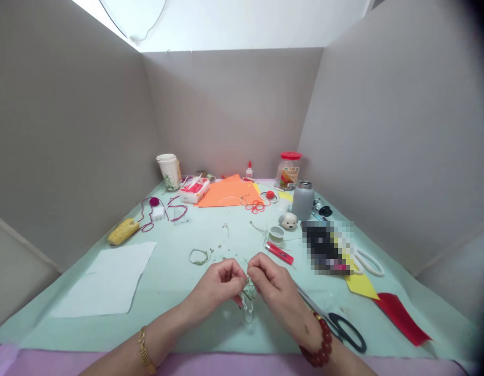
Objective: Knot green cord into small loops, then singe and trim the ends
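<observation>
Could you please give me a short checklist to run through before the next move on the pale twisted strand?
1. Pale twisted strand pinched by the left hand and right hand: ok.
2. Strand ends secure: cannot tell, fingers hide them.
3. Scissors within reach: ok, beside the right hand.
4. Right wrist clear of the scissors: not ok, it appears to overlap them.
5. Red utility knife blade retracted: cannot tell.
</observation>
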### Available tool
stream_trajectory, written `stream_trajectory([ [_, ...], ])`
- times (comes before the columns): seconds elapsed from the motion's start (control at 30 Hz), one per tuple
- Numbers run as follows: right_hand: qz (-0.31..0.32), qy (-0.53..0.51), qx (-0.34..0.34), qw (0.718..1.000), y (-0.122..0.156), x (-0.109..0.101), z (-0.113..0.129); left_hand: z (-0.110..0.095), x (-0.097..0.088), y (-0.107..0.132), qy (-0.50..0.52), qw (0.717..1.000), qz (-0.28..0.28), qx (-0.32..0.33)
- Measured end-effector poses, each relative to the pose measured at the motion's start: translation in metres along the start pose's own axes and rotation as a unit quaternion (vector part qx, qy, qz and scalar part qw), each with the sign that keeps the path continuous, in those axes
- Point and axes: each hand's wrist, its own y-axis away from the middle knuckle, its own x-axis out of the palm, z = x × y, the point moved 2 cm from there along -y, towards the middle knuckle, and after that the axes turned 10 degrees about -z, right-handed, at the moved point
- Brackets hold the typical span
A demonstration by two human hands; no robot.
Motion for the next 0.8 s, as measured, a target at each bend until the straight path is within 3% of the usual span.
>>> stream_trajectory([
  [0.17, -0.019, 0.01, -0.018, 1.0, 0.002, 0.003, 0.003, 0.001, 0.002, 0.002, 0.005, 1.0, 0.014, -0.012],
  [0.33, -0.004, -0.022, 0.012, 1.0, 0.001, 0.003, 0.002, 0.007, 0.002, 0.0, 0.02, 0.999, -0.009, -0.024],
  [0.47, 0.0, -0.04, 0.036, 0.999, -0.002, 0.003, -0.003, 0.011, 0.001, 0.0, 0.056, 0.997, 0.008, -0.052],
  [0.6, -0.001, -0.043, 0.049, 0.998, -0.002, 0.005, -0.006, 0.009, 0.001, 0.0, 0.058, 0.998, 0.001, -0.04],
  [0.8, 0.081, -0.092, 0.11, 0.986, -0.01, -0.007, -0.006, 0.001, -0.001, 0.0, 0.062, 0.997, 0.003, -0.041],
])
